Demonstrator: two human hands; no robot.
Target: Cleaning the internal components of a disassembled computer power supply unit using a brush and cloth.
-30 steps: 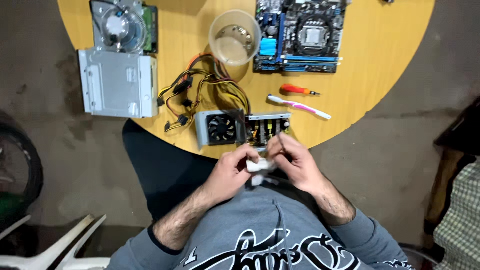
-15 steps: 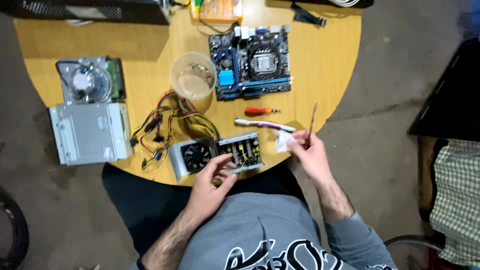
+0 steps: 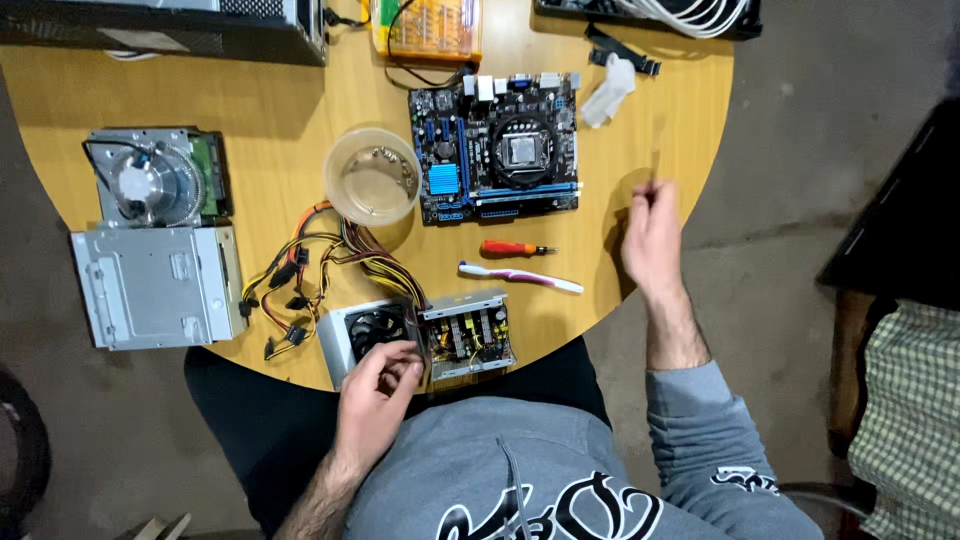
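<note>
My left hand (image 3: 375, 395) grips the fan end of an open power supply (image 3: 468, 335) that sits at the near edge of the round wooden table (image 3: 300, 100). Its bundle of coloured cables (image 3: 300, 275) spreads to the left. My right hand (image 3: 652, 235) is raised over the table's right edge, fingers pinched on a thin, blurred stick-like tool (image 3: 657, 150) that points upward. A red-handled screwdriver (image 3: 515, 248) and a white and pink toothbrush (image 3: 520, 277) lie between the two hands.
A motherboard (image 3: 497, 145) lies at the centre back, with a clear plastic cup (image 3: 372, 177) to its left. At the left sit a metal drive (image 3: 155, 285) and a cooler fan (image 3: 150, 175). A computer case (image 3: 170, 25) and an orange box (image 3: 425, 25) stand at the back.
Both hands were together over my lap on a small white thing. The right hand has swung up and right with the thin tool; the left hand has settled on the power supply.
</note>
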